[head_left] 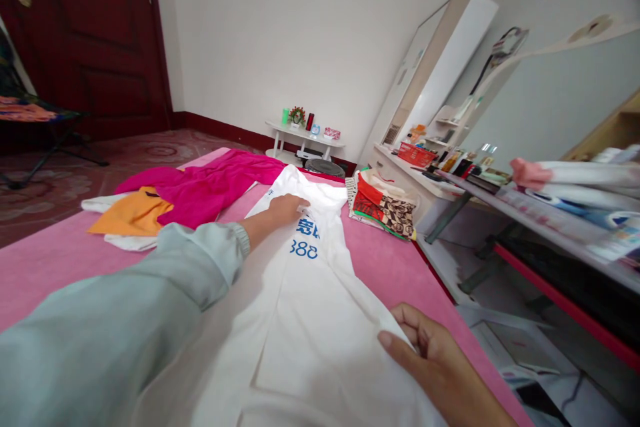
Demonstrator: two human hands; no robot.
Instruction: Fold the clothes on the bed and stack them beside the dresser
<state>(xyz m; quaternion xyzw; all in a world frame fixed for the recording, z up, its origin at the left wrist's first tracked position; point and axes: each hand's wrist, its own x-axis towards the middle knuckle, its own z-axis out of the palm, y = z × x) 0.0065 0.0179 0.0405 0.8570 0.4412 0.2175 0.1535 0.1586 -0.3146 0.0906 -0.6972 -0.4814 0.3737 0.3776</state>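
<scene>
On the pink cover (40, 267): the white garment (320, 320) lies in the middle, running from the near side to the far side.
Left hand (286, 211): rests on the garment's far part beside the blue print (303, 251); fingers bent onto the cloth, but I cannot tell whether they pinch it.
Right hand (425, 350): pinches the garment's near right edge between thumb and fingers.
Blue print: partly cut off at its left by a fold, so a handy check on straightness.
Long fold line (264, 340): best kept straight by light, even tension between both hands; hard tugging would probably skew it.
Soft cloth: likely to slide, so steady the far part while adjusting the near edge.
Neighbours: magenta garment (215, 180) to the left, patterned stack (383, 205) far right; avoid dragging either.
</scene>
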